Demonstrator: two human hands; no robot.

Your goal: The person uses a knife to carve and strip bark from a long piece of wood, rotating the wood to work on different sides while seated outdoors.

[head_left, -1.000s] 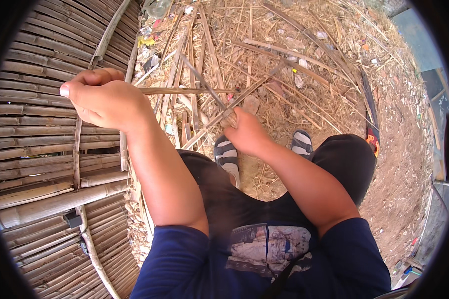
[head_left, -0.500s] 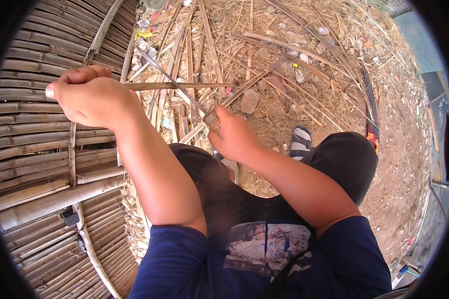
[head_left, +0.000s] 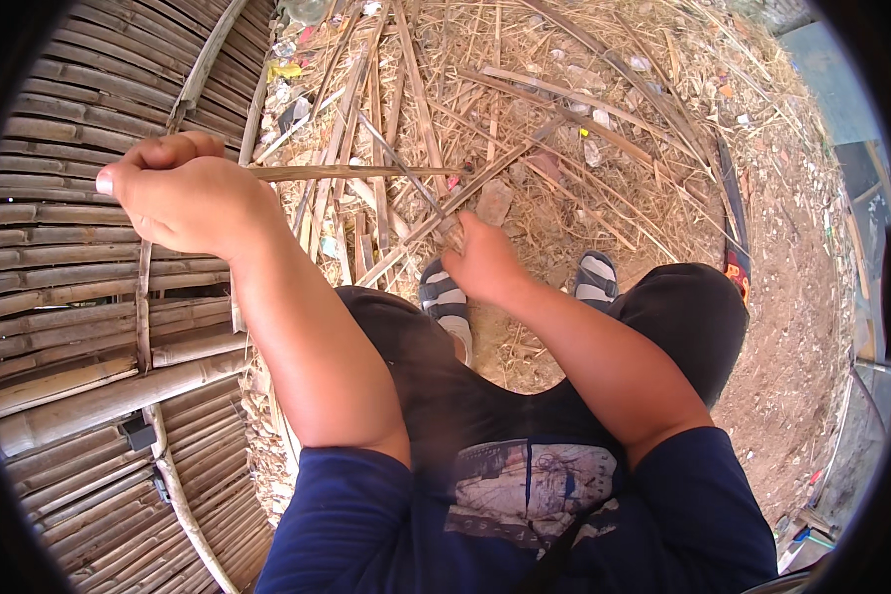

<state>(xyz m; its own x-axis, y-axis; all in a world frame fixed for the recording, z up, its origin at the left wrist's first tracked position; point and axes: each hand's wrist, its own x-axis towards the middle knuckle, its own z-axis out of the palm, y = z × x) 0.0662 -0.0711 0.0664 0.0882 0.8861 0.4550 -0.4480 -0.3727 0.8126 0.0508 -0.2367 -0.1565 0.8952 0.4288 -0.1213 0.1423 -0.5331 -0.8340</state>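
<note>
My left hand [head_left: 183, 198] is raised beside the bamboo wall, closed around one end of a thin bamboo strip [head_left: 346, 172]. The strip juts out to the right, about level, over the littered ground. Lower and further right, my right hand [head_left: 485, 262] is wrapped around the wooden handle [head_left: 452, 235] of a long, narrow knife. Its blade [head_left: 398, 160] slants up and to the left, crossing the strip near its free right end. Whether the edge touches the strip or just passes by it, I cannot tell.
A wall of bamboo slats [head_left: 59, 243] stands close on the left. Split bamboo strips [head_left: 421, 89], straw and scraps cover the ground ahead, with a flat stone [head_left: 495, 201] near my sandals [head_left: 444, 289]. At right lies a long dark tool with a red-orange handle [head_left: 737, 277].
My right hand has moved right and slightly down, and the knife's blade has shifted along the strip toward its free end. My left hand and the strip have hardly moved.
</note>
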